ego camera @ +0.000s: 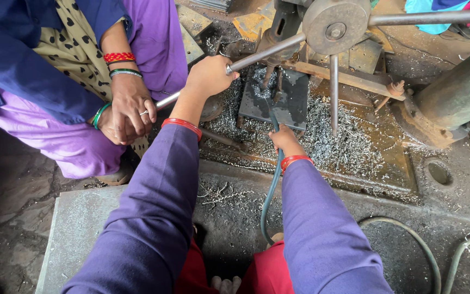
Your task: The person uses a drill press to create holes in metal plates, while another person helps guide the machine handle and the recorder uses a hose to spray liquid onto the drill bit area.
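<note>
I see a dull steel feed handle [265, 53], round and smooth, running out from the rusty hub [335, 24] of a drill press. My left hand [209, 76] is clenched around the handle's end. My right hand [285, 139] grips a thin green hose [271, 190] that points at a dark flat metal plate [276, 98] under the spindle; the plate lies on the worn machine base [387, 163], just ahead of that hand. Bright curly metal shavings [344, 141] cover the base all round it. Left of me another person's clasped hands [126, 111] rest on purple cloth. The floor [12, 190] is grimy, dark concrete.
</note>
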